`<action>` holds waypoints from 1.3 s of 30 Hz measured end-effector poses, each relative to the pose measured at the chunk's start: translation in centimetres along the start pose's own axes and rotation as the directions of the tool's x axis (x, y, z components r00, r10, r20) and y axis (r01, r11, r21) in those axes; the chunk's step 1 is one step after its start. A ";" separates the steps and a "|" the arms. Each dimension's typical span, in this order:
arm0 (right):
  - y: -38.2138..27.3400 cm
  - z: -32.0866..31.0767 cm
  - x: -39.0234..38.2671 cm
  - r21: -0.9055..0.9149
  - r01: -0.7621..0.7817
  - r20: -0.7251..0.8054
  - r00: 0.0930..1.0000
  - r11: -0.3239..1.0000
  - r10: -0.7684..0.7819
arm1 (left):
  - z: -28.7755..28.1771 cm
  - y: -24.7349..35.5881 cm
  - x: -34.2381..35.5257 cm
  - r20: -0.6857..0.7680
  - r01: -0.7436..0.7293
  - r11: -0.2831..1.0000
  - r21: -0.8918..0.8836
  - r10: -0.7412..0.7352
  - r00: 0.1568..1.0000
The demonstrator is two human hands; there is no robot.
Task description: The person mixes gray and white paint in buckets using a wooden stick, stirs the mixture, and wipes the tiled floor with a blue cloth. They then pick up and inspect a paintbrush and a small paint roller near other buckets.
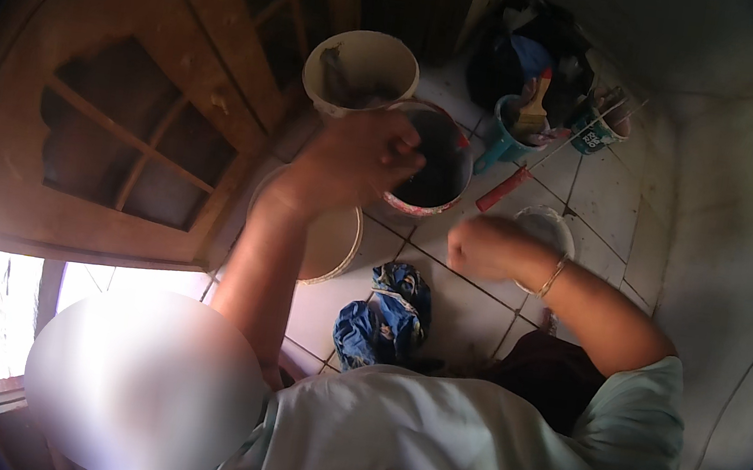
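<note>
My left hand (pixel 358 153) is over the left side of a red-rimmed bucket (pixel 423 201) with a dark inside, its fingers curled; whether it grips anything is hidden. My right hand (pixel 488 249) is closed in front of a small pale container (pixel 551 226), and what it holds, if anything, cannot be made out. A cream bucket (pixel 326 74) stands behind my left hand, and another pale bucket (pixel 332 248) is partly under my left arm. A crumpled blue patterned cloth (pixel 386 311) lies on the tiles below my hands.
Wooden doors (pixel 12 143) with panes line the left side. At the back right are dark bags (pixel 492 61), a turquoise pot (pixel 501 138) with a brush (pixel 534 104), another teal pot (pixel 593 135), and a long-handled red roller (pixel 503 188). A pale wall (pixel 719 202) runs along the right.
</note>
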State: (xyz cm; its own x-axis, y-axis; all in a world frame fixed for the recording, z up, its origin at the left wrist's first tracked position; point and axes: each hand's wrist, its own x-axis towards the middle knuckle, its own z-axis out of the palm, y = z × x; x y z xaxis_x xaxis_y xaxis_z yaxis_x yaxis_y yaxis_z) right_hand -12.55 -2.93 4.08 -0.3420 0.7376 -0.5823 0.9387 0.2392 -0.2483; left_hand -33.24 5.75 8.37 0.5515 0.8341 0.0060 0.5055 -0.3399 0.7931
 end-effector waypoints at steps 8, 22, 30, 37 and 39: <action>7.8 8.6 3.7 0.749 -0.392 0.285 0.918 0.534 0.275 | -3.3 -2.2 1.2 0.069 -0.086 0.984 0.154 0.076 0.995; -3.5 15.1 10.6 0.959 -0.281 0.271 0.941 -0.023 -0.205 | -1.2 -21.8 -17.7 0.884 0.783 0.622 0.024 -0.378 0.274; -6.1 15.2 13.8 0.966 -0.200 0.199 0.980 -0.164 -0.022 | 0.3 -22.3 -15.7 0.801 0.710 0.700 -0.076 -0.381 0.461; -7.5 12.5 16.4 0.978 -0.069 0.091 0.990 -0.195 0.105 | -0.8 -22.1 -13.8 0.695 0.676 0.678 -0.290 -0.337 0.636; -7.7 12.4 17.8 0.979 -0.008 0.047 0.981 -0.203 0.189 | -0.9 -22.0 -13.0 0.644 0.654 0.677 -0.338 -0.340 0.685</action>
State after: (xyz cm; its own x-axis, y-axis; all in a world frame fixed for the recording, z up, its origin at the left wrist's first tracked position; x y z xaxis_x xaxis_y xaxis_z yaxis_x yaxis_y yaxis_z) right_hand -26.43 0.50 -13.94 -0.1604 0.7389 -0.6544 -0.2307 -0.6727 -0.7030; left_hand -52.11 2.73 -8.57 0.6334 0.4074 -0.6579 0.4787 0.4617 0.7468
